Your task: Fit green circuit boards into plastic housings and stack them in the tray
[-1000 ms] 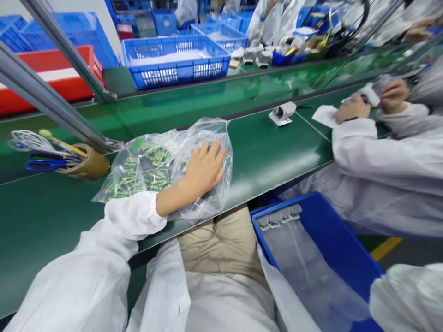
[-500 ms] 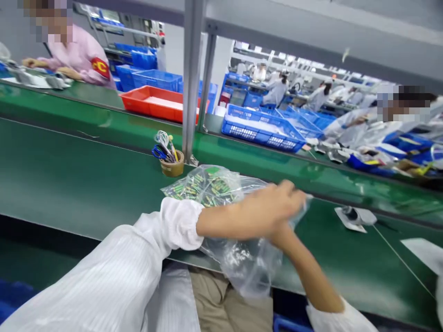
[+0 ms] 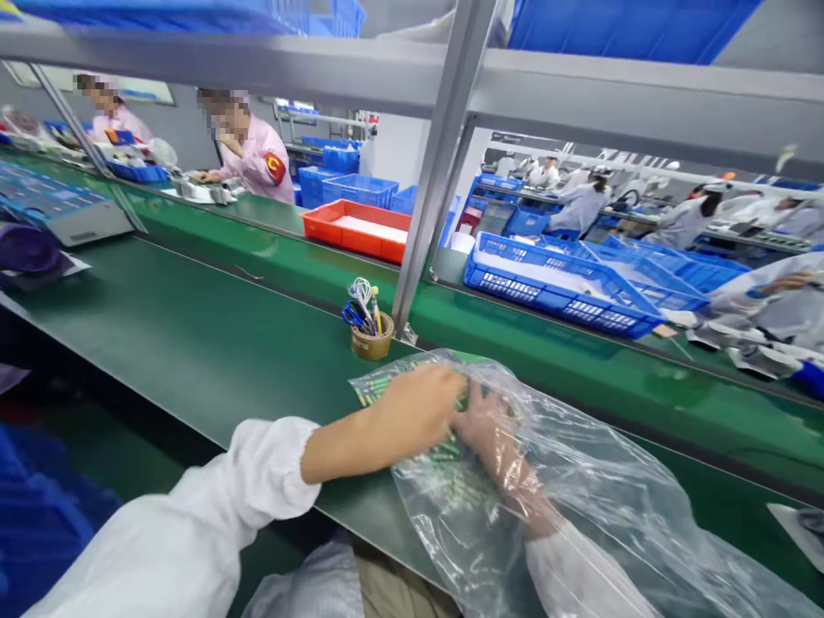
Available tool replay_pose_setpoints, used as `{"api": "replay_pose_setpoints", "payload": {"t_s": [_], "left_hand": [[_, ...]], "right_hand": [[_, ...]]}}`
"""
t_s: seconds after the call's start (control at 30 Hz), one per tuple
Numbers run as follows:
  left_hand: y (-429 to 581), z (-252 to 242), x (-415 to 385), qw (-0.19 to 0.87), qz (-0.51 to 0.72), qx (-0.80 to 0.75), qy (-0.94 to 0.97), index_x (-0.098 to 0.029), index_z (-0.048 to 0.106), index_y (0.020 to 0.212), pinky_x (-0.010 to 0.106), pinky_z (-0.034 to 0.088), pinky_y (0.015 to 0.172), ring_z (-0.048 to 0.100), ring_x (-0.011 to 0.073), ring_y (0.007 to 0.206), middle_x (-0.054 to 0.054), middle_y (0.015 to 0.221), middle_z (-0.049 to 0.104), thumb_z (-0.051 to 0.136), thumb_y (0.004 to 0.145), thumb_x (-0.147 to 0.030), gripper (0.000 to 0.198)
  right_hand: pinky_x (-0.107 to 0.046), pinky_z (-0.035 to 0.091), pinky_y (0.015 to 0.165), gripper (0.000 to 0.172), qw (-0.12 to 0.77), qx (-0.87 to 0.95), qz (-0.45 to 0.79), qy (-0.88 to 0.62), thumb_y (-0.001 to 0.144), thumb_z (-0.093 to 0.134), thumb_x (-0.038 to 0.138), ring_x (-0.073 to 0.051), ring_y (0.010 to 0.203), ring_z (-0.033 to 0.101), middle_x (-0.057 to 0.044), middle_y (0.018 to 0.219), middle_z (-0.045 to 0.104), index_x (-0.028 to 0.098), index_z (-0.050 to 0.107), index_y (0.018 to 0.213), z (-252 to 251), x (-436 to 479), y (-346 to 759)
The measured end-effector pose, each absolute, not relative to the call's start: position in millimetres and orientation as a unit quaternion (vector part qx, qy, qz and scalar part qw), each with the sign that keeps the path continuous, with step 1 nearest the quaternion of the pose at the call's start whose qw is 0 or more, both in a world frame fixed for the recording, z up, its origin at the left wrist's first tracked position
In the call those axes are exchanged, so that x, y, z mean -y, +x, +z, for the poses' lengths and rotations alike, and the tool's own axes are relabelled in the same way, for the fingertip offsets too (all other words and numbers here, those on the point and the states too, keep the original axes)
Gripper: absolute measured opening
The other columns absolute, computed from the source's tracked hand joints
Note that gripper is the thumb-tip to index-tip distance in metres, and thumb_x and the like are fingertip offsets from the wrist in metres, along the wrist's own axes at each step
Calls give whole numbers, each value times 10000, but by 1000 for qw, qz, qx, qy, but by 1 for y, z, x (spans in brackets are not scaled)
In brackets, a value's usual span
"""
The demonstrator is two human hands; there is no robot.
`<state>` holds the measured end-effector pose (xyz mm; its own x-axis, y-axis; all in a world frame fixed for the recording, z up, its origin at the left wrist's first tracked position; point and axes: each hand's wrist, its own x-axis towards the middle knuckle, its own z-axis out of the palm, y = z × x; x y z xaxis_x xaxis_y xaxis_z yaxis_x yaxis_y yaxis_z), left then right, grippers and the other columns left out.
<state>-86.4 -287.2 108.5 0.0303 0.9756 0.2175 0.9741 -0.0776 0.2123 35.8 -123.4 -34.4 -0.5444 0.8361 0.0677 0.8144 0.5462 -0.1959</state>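
Plastic bag [image 3: 611, 498] over right hand [image 3: 490, 427]

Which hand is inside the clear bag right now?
The right hand, seen hazily through the plastic bag; the left hand is outside it, uncovered.

Lower right, the clear plastic bag [image 3: 598, 506] is thin, glossy and crinkled. The green conveyor belt [image 3: 193, 343] beneath is smooth with a dull sheen. The grey upright post [image 3: 441, 172] at centre is matt metal. The white sleeve [image 3: 193, 541], lower left, is finely striped cloth.
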Motion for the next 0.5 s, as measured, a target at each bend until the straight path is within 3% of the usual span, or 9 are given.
{"api": "replay_pose_setpoints", "payload": {"t_s": [0.1,0.2,0.27,0.4,0.5], "left_hand": [[-130,69,303,22,69,-830,554,-114,696,1203,462,593,916,704,342,1112,190,1176,723,496,1065,-194,256],[-146,38,312,14,47,-877,478,-89,619,1370,510,557,982,660,403,1243,243,1349,676,524,1103,-368,398],[-151,24,311,26,60,-865,497,-117,618,1340,493,531,1010,645,397,1274,225,1354,680,532,1106,-411,385],[-165,12,313,126,137,-828,529,-201,604,1135,382,500,848,718,310,1026,115,1087,736,464,1126,-379,226],[-175,16,325,156,237,-810,512,-241,523,990,333,425,729,680,258,818,28,844,660,453,1121,-427,238]], "right_hand": [[-842,457,1073,896,76,867,66,-488,994,560,795,-606,1399,587,-328,1528,613,198,564,1662,-36,122,39],[-722,494,1107,701,105,892,36,-438,1073,532,655,-523,1366,625,-284,1503,624,249,593,1642,-40,118,42],[-643,521,1096,613,126,914,20,-386,1098,507,585,-467,1322,635,-253,1497,616,251,633,1597,-45,115,44],[-589,537,1053,546,171,934,-3,-314,1115,460,533,-402,1229,617,-215,1451,608,244,668,1529,-57,106,47],[-548,519,1096,547,190,953,29,-233,1120,473,523,-374,1254,607,-223,1409,613,185,681,1496,-61,97,41]]}}
